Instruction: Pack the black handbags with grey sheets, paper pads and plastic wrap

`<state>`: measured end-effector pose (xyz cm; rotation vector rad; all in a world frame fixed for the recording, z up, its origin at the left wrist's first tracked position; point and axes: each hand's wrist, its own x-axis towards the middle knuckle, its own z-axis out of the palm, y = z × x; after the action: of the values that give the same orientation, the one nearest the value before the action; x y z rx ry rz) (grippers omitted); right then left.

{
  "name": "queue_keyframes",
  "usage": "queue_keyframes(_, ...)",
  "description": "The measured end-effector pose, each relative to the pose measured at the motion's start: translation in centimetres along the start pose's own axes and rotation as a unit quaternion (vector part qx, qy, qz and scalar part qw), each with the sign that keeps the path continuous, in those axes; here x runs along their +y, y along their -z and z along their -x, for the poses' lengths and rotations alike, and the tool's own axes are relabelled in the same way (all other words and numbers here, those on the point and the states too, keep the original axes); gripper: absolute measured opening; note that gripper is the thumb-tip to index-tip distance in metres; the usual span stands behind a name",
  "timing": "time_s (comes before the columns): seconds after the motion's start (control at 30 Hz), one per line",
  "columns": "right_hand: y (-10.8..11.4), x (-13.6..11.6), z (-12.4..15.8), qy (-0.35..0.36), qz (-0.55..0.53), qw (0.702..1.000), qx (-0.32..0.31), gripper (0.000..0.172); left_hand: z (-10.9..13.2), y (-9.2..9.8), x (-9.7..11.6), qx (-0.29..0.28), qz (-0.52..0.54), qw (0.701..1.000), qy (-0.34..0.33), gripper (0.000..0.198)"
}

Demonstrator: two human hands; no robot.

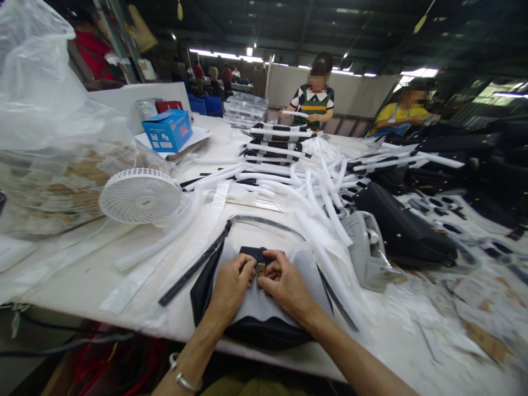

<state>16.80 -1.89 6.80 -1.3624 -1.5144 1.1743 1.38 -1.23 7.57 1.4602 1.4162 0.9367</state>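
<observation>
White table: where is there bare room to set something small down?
The bare-looking patch of white table lies left of the black bag, bordered by the white fan, a clear strip and its front edge. Right and beyond is crowded: white tubes, other black bags.

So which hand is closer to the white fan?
Left. The left hand, over the black bag, is to the right of the white fan and nearer the person's body. The right hand is farther right, at the gold-coloured clasp.
</observation>
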Motion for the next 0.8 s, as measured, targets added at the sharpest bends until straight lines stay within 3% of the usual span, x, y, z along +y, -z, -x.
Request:
queue_keyframes(0.33, 0.13, -0.62, 0.20, 0.010, 0.036, 0.999, 0.000, 0.049, 0.70, -0.10, -0.55, 0.012, -0.159, 0.983, -0.092, 0.023)
queue_keyframes(0.53, 0.14, -0.63, 0.17, 0.014, 0.040, 0.999, 0.000, 0.050, 0.73, -0.41, -0.79, 0.036, -0.238, 0.957, -0.159, 0.024)
queue_keyframes(0.8, 0.05, -0.33, 0.27, 0.027, 0.049, 0.998, 0.000, 0.045, 0.33, -0.70, -0.64, 0.062, -0.315, 0.926, -0.198, 0.020)
